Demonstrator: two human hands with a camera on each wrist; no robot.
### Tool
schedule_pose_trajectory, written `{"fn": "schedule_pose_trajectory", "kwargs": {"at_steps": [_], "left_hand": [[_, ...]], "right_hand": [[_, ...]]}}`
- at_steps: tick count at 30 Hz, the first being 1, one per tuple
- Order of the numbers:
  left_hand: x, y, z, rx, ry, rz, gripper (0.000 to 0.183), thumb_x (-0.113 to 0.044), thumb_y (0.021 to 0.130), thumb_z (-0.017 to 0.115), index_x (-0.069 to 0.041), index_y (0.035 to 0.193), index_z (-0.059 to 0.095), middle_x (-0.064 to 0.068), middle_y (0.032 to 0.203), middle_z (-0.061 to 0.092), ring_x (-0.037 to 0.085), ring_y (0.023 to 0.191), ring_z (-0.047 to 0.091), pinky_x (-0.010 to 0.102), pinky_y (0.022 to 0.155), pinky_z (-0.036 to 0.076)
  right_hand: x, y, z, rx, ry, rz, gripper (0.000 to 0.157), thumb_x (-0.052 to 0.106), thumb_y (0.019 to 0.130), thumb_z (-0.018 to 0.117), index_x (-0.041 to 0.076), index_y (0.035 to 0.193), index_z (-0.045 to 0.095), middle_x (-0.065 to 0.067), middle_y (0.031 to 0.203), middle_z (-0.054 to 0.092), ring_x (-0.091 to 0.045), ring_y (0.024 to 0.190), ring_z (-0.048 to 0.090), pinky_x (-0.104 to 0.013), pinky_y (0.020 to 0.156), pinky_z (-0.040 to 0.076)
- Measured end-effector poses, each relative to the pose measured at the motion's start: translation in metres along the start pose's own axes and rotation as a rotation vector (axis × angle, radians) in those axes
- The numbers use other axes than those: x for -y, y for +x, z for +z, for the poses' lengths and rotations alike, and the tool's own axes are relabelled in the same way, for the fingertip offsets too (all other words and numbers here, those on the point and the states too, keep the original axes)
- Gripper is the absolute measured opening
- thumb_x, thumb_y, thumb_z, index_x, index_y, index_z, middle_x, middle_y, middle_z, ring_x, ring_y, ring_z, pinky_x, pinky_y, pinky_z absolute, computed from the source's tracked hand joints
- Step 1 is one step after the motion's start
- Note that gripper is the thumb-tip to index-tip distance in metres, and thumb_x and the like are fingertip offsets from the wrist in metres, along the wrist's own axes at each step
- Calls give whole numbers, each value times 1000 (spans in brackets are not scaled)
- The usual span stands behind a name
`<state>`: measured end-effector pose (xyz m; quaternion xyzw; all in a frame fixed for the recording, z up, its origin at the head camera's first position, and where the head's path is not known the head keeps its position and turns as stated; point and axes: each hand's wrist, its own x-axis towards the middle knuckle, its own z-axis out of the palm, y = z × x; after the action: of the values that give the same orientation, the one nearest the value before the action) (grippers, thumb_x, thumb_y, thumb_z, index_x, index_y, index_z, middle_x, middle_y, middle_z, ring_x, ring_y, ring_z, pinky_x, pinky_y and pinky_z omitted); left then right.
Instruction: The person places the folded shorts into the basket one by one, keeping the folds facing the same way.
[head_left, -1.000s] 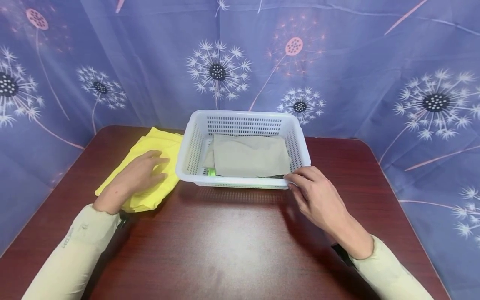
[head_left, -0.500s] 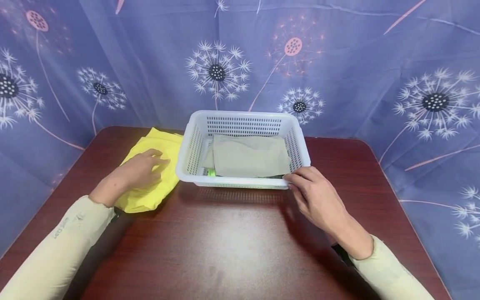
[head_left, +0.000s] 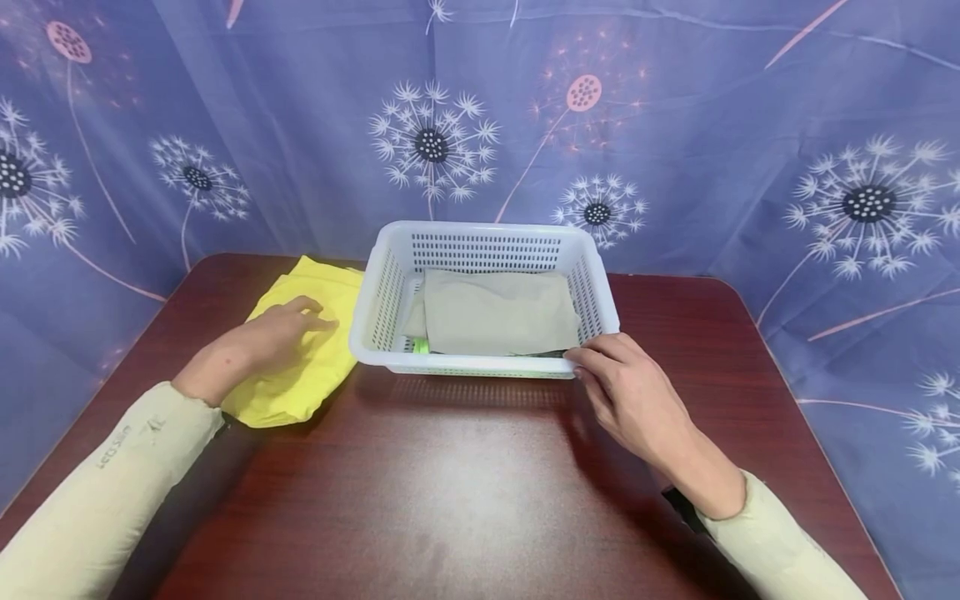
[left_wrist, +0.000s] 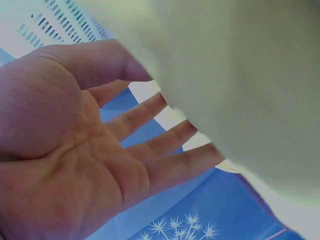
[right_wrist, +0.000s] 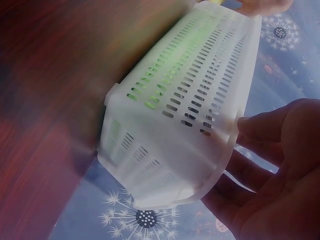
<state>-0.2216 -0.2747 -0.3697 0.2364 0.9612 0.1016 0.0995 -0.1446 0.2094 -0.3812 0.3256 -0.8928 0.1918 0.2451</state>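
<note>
A white slotted plastic basket stands at the back of the table, holding a folded beige-grey cloth. My right hand grips its near right corner, the thumb on the outside of the rim and the fingers reaching over it. Left of the basket lies a folded yellow cloth. Over that cloth is my left hand, fingers loosely extended. The left wrist view shows its palm and nearly straight fingers, their tips hidden behind a large pale blurred surface.
Something bright green and a dark strip show beneath the grey cloth inside the basket. A dark red-brown table carries everything. Behind it hangs a blue curtain with dandelion prints.
My left hand has shifted slightly left over the yellow cloth, its forearm lower and further left. The right hand stays at the basket corner.
</note>
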Motion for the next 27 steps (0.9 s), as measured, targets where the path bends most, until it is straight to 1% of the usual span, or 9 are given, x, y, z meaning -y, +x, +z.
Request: {"fn": "schedule_pose_trajectory", "kwargs": {"at_steps": [3, 6, 12, 15, 18, 21, 27], "left_hand": [[0, -1, -4, 17, -2, 6, 64, 22, 86, 63, -2, 146, 62, 36, 145, 49, 61, 126, 54, 69, 106, 45], [0, -2, -4, 35, -1, 2, 62, 21, 89, 60, -2, 147, 61, 36, 146, 47, 62, 127, 52, 70, 106, 44], [-1, -4, -5, 58, 4, -19, 66, 20, 87, 62, -3, 148, 60, 36, 146, 46, 62, 126, 52, 71, 105, 45], [-2, -5, -5, 68, 14, -22, 67, 20, 85, 62, -4, 148, 60, 36, 145, 47, 60, 124, 54, 68, 103, 47], [-3, -7, -6, 77, 14, -28, 68, 20, 83, 63, -3, 148, 61, 35, 140, 49, 55, 116, 59, 61, 97, 52], [-4, -8, -7, 82, 4, -37, 68, 18, 82, 67, -2, 147, 61, 33, 136, 51, 49, 110, 62, 55, 90, 55], [-7, -11, -8, 83, -15, -59, 66, 14, 83, 71, -2, 146, 62, 31, 134, 52, 45, 107, 63, 54, 88, 55]], "right_hand": [[0, 0, 0, 3, -4, 3, 16, 3, 95, 72, 6, 110, 78, -4, 106, 72, -26, 101, 63, -45, 90, 54], [0, 0, 0, 5, -6, 4, 16, 3, 95, 73, 6, 110, 78, -4, 106, 72, -26, 101, 63, -45, 90, 54], [0, 0, 0, 2, -2, 3, 15, 3, 95, 73, 6, 110, 78, -4, 106, 72, -25, 101, 63, -44, 90, 54], [0, 0, 0, 1, -2, 2, 15, 3, 95, 73, 6, 110, 78, -4, 105, 72, -25, 101, 63, -44, 89, 54], [0, 0, 0, 1, -3, 0, 15, 3, 95, 73, 6, 110, 78, -4, 105, 72, -25, 101, 63, -44, 89, 54], [0, 1, 0, 0, -4, -2, 16, 4, 96, 73, 6, 110, 78, -4, 105, 72, -25, 101, 63, -44, 89, 54], [0, 0, 0, -2, -6, -8, 15, 3, 96, 73, 6, 110, 78, -4, 105, 72, -24, 100, 63, -44, 89, 54]]}}
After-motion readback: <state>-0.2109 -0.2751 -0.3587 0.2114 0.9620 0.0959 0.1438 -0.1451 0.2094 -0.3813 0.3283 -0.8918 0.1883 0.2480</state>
